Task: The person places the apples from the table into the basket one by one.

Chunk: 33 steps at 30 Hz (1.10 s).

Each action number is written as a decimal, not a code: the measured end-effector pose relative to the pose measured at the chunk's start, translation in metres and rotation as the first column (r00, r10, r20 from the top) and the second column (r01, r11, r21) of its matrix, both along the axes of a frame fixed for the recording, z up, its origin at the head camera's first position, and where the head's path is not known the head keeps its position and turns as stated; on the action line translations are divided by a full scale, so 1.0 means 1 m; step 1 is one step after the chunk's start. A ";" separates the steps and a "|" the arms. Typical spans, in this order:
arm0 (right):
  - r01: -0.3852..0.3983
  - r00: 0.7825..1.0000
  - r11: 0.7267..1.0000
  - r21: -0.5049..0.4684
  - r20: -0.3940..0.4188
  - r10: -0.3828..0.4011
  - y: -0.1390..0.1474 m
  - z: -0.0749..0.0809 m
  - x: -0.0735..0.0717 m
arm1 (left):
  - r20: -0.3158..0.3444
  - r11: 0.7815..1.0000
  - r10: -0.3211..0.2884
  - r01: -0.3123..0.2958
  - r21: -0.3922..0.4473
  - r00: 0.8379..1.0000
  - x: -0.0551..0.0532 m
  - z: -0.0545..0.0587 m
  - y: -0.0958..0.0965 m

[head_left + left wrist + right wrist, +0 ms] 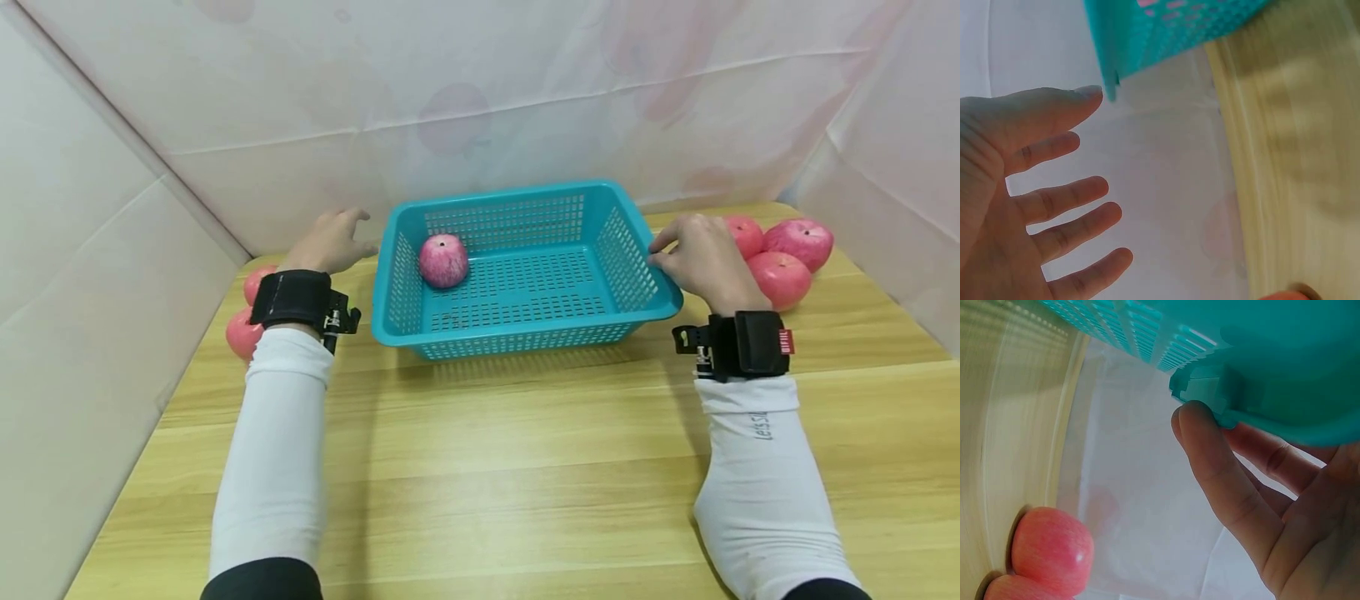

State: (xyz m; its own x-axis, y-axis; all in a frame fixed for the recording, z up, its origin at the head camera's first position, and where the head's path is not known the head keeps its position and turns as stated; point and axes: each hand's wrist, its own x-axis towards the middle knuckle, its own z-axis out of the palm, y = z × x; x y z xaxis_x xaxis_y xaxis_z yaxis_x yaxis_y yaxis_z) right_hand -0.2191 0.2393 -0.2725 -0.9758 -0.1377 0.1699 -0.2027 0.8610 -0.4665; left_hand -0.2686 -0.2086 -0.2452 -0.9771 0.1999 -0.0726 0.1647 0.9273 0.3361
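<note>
A turquoise plastic basket [517,329] with slotted walls is at the back of the table, a reddish-pink apple [443,261] inside it near the left wall. At its right rim, my right hand [705,258] grips the edge; in the right wrist view the fingertips [1194,415] meet the underside of the rim. My left hand [327,242] is just left of the basket, its fingers spread and holding nothing. The left wrist view has the left thumb's tip close to the basket's rim [1109,84].
Several apples [780,278] sit together at the right, beside and behind my right hand. Two more apples [243,333] lie at the left, partly hidden by the left wrist. A pale patterned cloth [517,92] hangs behind the wooden table [510,467], with pale walls on both sides.
</note>
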 end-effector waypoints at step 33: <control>0.013 1.000 1.000 -0.010 0.009 -0.013 -0.001 0.001 0.000 | -0.013 0.997 0.035 -0.036 -0.072 0.999 0.030 -0.013 -0.053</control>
